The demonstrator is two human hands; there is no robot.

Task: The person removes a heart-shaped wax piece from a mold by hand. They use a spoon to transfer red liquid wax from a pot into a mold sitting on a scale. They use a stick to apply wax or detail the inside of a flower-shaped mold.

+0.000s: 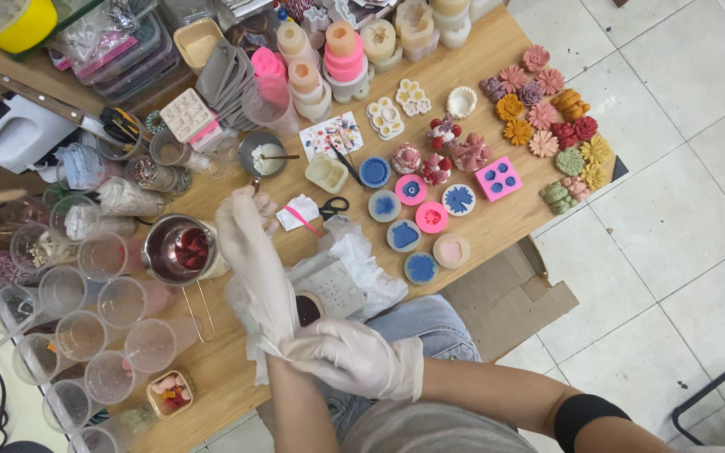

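Observation:
My left hand (249, 252) is raised over the wooden table (497, 222) in a thin white glove, fingers loosely extended and holding nothing. My right hand (361, 359), also gloved, grips the glove cuff (283, 340) at my left wrist. Just left of my left hand stands a metal pot (179, 249) holding dark red liquid. Under my hands lies a white mould on crumpled clear plastic (354, 273).
Several clear plastic cups (102, 323) crowd the table's left edge. Round blue and pink silicone moulds (419, 218), black-handled scissors (333, 205) and flower-shaped pieces (547, 117) lie to the right. Tall moulds (341, 54) stand at the back. Cardboard (505, 302) lies on the tiled floor.

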